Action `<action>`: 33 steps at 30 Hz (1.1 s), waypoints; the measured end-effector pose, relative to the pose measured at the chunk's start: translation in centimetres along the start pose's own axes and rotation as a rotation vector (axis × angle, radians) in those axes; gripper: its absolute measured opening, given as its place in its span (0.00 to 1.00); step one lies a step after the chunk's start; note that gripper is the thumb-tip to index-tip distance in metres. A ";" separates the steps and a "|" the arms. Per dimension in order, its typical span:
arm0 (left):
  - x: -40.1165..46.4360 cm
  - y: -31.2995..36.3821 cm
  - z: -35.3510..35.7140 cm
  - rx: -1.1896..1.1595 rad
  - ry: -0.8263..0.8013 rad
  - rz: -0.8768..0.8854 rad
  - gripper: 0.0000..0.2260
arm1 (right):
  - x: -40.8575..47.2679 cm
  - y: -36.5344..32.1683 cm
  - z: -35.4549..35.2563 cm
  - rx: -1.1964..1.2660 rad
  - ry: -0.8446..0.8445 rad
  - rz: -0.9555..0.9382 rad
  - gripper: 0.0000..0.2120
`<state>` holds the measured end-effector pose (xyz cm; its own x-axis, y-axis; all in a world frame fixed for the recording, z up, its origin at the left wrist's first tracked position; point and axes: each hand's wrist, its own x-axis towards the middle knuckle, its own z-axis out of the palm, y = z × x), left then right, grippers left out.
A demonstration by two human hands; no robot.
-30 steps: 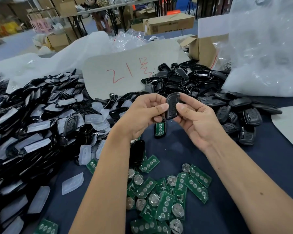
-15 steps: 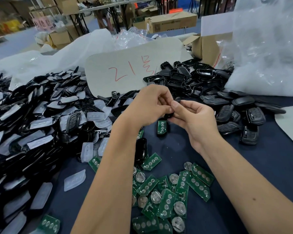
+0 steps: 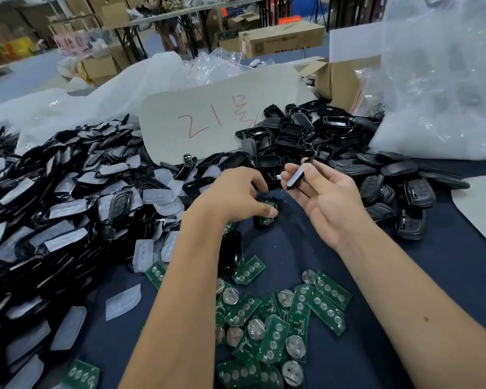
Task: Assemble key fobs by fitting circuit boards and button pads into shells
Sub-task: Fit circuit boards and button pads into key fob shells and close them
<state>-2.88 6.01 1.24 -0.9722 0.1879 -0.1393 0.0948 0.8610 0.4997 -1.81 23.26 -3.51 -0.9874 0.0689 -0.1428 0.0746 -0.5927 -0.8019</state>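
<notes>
fingers of right hand (image 3: 324, 204) pinch a slim glossy shell half (image 3: 296, 176); left hand (image 3: 237, 196) grips a board-filled shell (image 3: 265, 213).

A black shell half (image 3: 297, 176) is tilting edge-on at twelve o'clock; another shell (image 3: 266, 213), carrying a green circuit board, is lying flat just below it.

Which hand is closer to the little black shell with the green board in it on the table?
Left. The left hand reaches down with fingertips on the shell with the green board. The right hand is raised to its right, holding a shell piece.
</notes>
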 end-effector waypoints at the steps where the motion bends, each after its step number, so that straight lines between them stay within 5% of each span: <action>1: 0.0 0.0 0.1 0.012 -0.015 0.007 0.18 | 0.1 0.0 0.0 0.007 -0.011 0.005 0.07; 7: 0.1 -0.2 0.2 -0.083 -0.022 -0.005 0.14 | 0.2 -0.1 -0.3 0.054 -0.106 0.033 0.10; 13: -0.6 -0.5 0.4 -0.873 0.027 -0.118 0.10 | 0.1 -0.2 -0.5 -0.027 -0.202 0.041 0.10; 18: -0.5 -0.8 0.7 -1.094 0.044 -0.212 0.06 | -0.1 0.0 -0.3 -0.130 -0.251 0.047 0.14; 33: 0.1 -1.7 0.8 -1.172 0.100 -0.247 0.08 | -0.3 0.0 -0.3 -0.124 -0.276 0.082 0.15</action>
<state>-2.93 4.97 -0.30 -0.9540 -0.0041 -0.2999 -0.2982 -0.0941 0.9498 -1.51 23.48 -3.59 -0.9768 -0.2055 -0.0608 0.1555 -0.4840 -0.8612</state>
